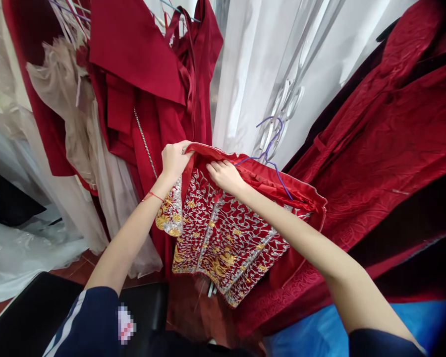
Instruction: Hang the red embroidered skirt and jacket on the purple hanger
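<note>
A red garment (pixel 226 238) with silver and gold embroidery hangs in front of me, its red lining showing along the upper edge. My left hand (pixel 175 157) is closed on its upper left corner. My right hand (pixel 225 174) lies at the inner edge of the opening, right of my left hand, fingers bent together over the red cloth. A purple hanger (pixel 269 148) rises from the right part of the opening, its lower arms reaching into the garment. The fingertips of my left hand are partly hidden by the cloth.
Dark red dresses (pixel 134 84) and a beige tulle dress (pixel 69 99) hang at the left. A patterned red garment (pixel 386 139) hangs at the right, beside white curtains (pixel 245 74). Below are a black seat (pixel 148 302) and a blue cover (pixel 319 332).
</note>
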`<state>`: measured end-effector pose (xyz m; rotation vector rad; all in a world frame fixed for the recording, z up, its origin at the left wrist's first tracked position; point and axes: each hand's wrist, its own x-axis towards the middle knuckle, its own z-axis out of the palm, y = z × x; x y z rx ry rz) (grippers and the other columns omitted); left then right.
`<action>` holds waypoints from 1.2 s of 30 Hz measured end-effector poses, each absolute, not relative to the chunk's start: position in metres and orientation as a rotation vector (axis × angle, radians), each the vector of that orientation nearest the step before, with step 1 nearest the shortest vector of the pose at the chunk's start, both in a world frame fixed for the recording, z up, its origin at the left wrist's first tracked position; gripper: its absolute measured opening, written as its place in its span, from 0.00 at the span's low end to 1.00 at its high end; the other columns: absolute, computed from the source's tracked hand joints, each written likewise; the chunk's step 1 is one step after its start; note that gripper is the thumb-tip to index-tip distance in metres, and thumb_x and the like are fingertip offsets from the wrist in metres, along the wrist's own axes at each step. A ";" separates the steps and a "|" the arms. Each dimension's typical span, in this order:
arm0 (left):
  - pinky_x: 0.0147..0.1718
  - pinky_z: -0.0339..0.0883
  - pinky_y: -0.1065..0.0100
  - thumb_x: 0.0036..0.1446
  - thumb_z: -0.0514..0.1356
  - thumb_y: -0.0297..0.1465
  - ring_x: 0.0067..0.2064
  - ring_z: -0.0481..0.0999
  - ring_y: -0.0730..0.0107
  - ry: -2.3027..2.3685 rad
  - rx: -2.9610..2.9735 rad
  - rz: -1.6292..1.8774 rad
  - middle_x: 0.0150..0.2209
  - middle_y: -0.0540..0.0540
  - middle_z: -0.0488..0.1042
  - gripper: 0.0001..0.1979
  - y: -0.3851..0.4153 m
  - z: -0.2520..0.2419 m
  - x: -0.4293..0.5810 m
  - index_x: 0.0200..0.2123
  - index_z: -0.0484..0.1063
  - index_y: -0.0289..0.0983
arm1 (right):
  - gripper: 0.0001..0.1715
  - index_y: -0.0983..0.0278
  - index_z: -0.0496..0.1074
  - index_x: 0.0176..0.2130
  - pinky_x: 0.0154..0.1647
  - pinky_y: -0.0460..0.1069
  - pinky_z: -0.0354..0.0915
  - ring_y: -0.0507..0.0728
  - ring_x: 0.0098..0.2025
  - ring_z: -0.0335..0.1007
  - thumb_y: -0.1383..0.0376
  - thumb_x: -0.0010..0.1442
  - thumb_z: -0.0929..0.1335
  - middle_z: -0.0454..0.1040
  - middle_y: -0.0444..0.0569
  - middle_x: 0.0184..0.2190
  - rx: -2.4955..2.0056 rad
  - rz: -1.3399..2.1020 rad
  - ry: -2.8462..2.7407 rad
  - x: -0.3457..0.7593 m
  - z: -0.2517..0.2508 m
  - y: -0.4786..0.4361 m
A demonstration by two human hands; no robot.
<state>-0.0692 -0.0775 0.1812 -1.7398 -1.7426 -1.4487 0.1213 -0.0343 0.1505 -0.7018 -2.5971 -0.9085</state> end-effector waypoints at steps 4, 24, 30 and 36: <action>0.36 0.63 0.69 0.57 0.61 0.33 0.34 0.77 0.63 -1.805 -1.751 -1.343 0.33 0.42 0.82 0.12 -0.078 0.174 -0.085 0.39 0.83 0.35 | 0.25 0.75 0.66 0.61 0.51 0.56 0.61 0.62 0.51 0.69 0.74 0.70 0.55 0.74 0.65 0.54 -0.625 -0.917 -2.619 0.135 0.145 -0.038; 0.33 0.61 0.68 0.59 0.58 0.34 0.33 0.77 0.64 -1.759 -1.644 -1.131 0.28 0.44 0.79 0.13 -0.118 0.191 -0.085 0.36 0.81 0.34 | 0.35 0.72 0.70 0.45 0.57 0.70 0.53 0.70 0.49 0.63 0.42 0.64 0.62 0.70 0.64 0.42 -1.172 -0.754 -2.066 0.168 0.159 -0.041; 0.33 0.64 0.66 0.63 0.57 0.34 0.35 0.81 0.59 -1.880 -1.603 -0.836 0.32 0.42 0.82 0.14 -0.167 0.164 -0.045 0.46 0.80 0.38 | 0.20 0.72 0.70 0.44 0.58 0.66 0.53 0.68 0.50 0.62 0.57 0.65 0.62 0.70 0.64 0.44 -1.290 -0.772 -2.027 0.161 0.160 -0.037; 0.36 0.73 0.66 0.64 0.54 0.27 0.42 0.83 0.60 -2.128 -1.857 -0.709 0.52 0.40 0.80 0.23 -0.163 0.033 0.004 0.62 0.69 0.39 | 0.23 0.69 0.73 0.43 0.59 0.65 0.51 0.66 0.51 0.62 0.75 0.64 0.53 0.71 0.60 0.42 -1.310 -0.819 -2.020 0.163 0.151 -0.020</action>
